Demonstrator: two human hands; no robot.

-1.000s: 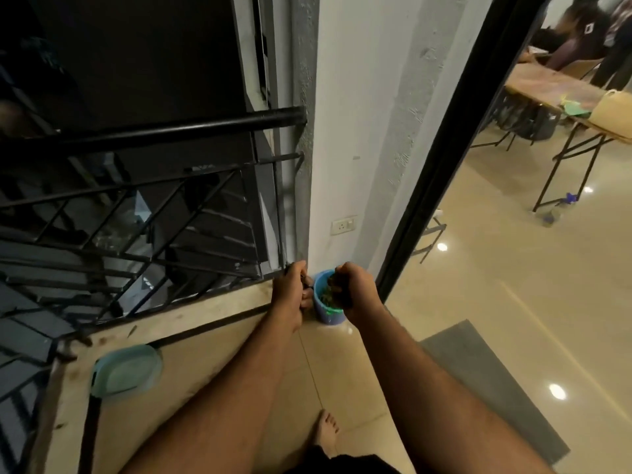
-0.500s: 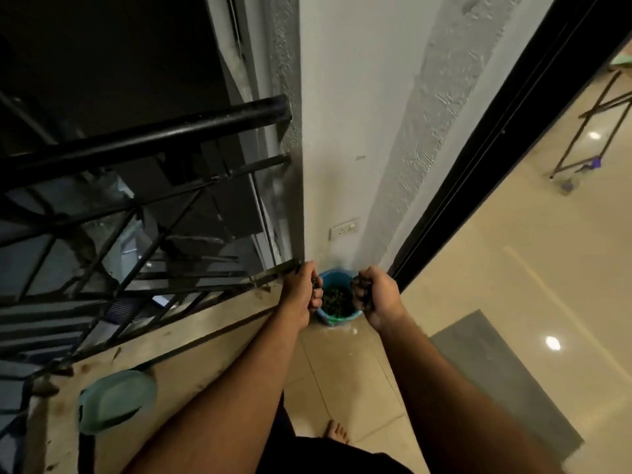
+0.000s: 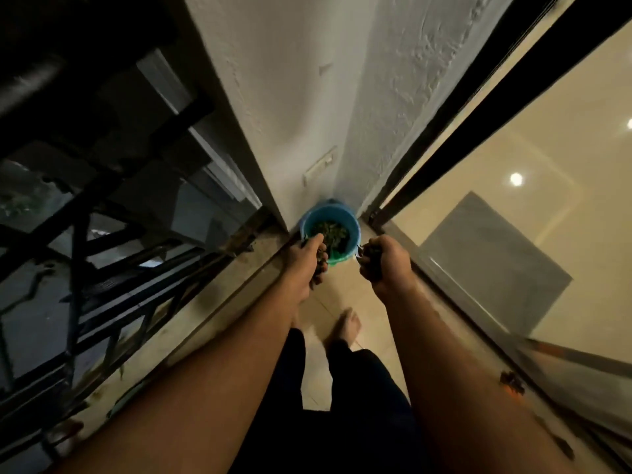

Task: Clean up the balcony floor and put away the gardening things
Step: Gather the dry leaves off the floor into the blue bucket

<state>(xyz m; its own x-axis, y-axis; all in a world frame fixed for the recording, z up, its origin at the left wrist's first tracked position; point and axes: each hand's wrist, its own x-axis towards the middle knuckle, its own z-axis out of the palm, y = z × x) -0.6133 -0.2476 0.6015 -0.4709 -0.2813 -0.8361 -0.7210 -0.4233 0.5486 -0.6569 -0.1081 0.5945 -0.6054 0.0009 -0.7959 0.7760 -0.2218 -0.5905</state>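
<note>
I have both fists closed on clumps of leaves, left hand and right hand just short of the blue bucket ahead of my fingers; the leaves look light, limp and crumbly, best bunched whole

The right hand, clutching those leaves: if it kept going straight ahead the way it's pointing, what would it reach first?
Most likely the blue bucket in the corner. The right hand points at its near rim, leaves in its fingers. Depth is unclear, so it might pass above the rim toward the white wall.
</note>
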